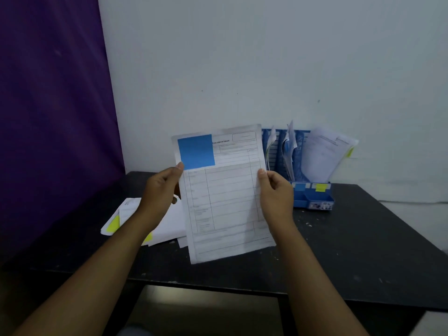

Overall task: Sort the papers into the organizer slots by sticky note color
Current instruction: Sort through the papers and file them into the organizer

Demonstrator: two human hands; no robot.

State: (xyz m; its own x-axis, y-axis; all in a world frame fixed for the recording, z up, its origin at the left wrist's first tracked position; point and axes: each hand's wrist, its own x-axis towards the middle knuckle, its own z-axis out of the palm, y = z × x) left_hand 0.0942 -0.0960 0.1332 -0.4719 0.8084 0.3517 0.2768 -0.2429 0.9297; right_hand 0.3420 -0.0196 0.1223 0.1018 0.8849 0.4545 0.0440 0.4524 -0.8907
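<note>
Black table (363, 238) standing against a white wall (242, 57), with a purple curtain (48, 105) hanging at left.

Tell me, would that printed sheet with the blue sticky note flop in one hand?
Probably floppy: left hand and right hand hold the thin white printed sheet at both edges. Likely light: a mere pinch carries it.

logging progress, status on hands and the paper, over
Left hand, right hand pinch the sheet by its sides. Blue sticky note top left. Organizer behind, nothing blocking.
</note>
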